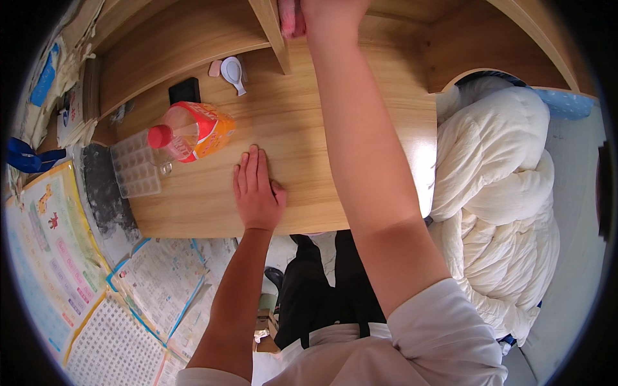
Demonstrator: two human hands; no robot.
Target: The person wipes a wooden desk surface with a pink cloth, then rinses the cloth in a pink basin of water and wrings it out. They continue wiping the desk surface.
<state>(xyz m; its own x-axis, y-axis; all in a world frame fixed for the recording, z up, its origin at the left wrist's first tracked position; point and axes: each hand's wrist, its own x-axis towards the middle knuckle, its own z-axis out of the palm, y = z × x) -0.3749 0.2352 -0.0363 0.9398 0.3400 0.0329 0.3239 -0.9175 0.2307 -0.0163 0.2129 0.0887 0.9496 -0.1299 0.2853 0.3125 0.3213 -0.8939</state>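
My left hand (259, 193) rests palm down on the wooden desktop (299, 144), its fingers stretched out and holding nothing. Just beyond it to the left is a large plastic bottle (193, 132) with a red cap and a red and orange label. My right arm reaches far across the desk to the shelf unit. At the top edge of the view, my right hand (333, 12) is partly cut off, its fingers out of sight. A pink cloth (288, 21) shows at its left side, apparently in its grasp, beside an upright shelf board (270, 31).
Left of the bottle lies a clear plastic tray with round hollows (137, 166). Toward the shelf are a black box (184, 90), a pale handheld mirror or brush (232, 72) and a small pink piece (215, 68). A cream quilt (492, 183) is heaped at right; posters (63, 231) cover the left wall.
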